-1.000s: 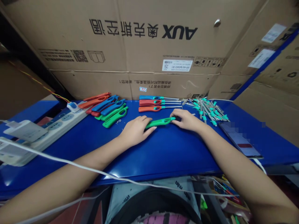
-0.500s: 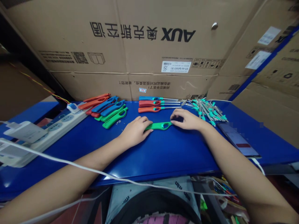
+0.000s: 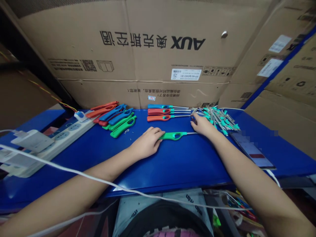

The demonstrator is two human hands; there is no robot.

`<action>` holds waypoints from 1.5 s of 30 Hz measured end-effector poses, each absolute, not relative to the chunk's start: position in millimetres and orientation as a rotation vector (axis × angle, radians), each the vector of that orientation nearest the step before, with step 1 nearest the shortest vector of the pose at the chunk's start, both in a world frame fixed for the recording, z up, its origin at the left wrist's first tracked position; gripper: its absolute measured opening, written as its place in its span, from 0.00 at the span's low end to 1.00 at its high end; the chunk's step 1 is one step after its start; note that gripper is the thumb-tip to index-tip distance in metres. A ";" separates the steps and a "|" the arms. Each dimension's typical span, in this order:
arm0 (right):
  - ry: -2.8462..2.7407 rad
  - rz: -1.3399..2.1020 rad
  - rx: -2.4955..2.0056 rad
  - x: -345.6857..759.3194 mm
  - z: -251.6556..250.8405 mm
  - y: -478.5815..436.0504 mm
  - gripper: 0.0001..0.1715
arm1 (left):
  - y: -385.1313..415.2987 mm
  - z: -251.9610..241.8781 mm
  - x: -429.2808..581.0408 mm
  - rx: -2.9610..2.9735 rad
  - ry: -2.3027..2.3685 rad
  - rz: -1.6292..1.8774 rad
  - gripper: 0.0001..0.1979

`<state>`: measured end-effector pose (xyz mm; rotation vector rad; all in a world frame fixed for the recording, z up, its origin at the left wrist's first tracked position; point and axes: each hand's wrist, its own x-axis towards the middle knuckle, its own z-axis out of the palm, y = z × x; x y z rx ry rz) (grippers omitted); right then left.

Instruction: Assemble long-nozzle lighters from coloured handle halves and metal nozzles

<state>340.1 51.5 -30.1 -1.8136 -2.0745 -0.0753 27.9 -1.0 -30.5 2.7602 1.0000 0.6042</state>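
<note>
On the blue table, my left hand (image 3: pixel 148 142) is closed around the rear end of a green gas lighter (image 3: pixel 170 135). The lighter lies level, and a thin metal tube (image 3: pixel 192 133) extends from its teal collar to the right. My right hand (image 3: pixel 202 124) is off the lighter, its thumb and index finger apart at a little heap of small metal parts (image 3: pixel 194 111). No held object shows in it. Behind the hands, finished-looking lighters in blue, red and orange (image 3: pixel 159 118) lie in a row with their tubes to the right.
Several loose lighter handles (image 3: pixel 123 126) lie at left near tiny metal pins (image 3: pixel 126 131). Metal tubes with teal collars (image 3: pixel 221 119) are piled at right, beside a phone (image 3: pixel 254 151). A power strip (image 3: pixel 59 140), a white cable (image 3: pixel 98 177) and a cardboard wall (image 3: pixel 153 19) surround the area.
My right hand has let go of the lighter's front end and moved right, up to the small metal parts. The metal tube now shows. My left hand keeps its hold.
</note>
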 end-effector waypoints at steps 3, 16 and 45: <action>-1.964 -0.154 -1.810 341.3 -13.6 45.6 0.21 | -3.9 -32.8 30.7 2.753 0.971 0.624 0.17; -1.671 0.834 -1.144 217.4 26.5 21.5 0.17 | -16.5 -32.7 37.8 2.730 0.937 0.657 0.17; -1.773 0.868 -0.926 166.2 3.1 27.4 0.11 | -4.2 -51.5 40.8 2.570 0.820 0.941 0.15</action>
